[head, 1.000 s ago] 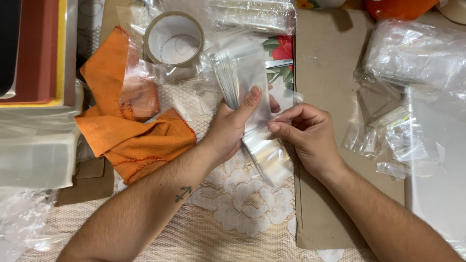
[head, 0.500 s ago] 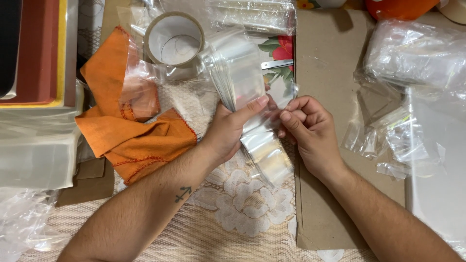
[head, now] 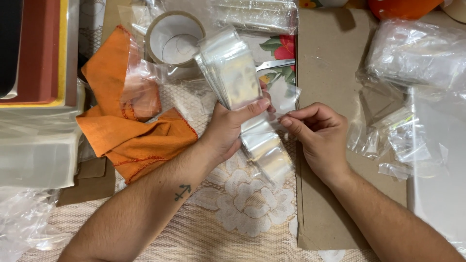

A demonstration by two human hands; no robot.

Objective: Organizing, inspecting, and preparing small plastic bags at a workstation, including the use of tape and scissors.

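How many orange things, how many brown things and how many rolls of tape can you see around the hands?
Orange: 2, the orange cloth and an orange object at the top edge.
Brown: 2, the cardboard sheet and a cardboard piece on the left.
Tape rolls: 1, the tape roll.
Total: 5.
The left hand holds a stack of clear plastic bags.
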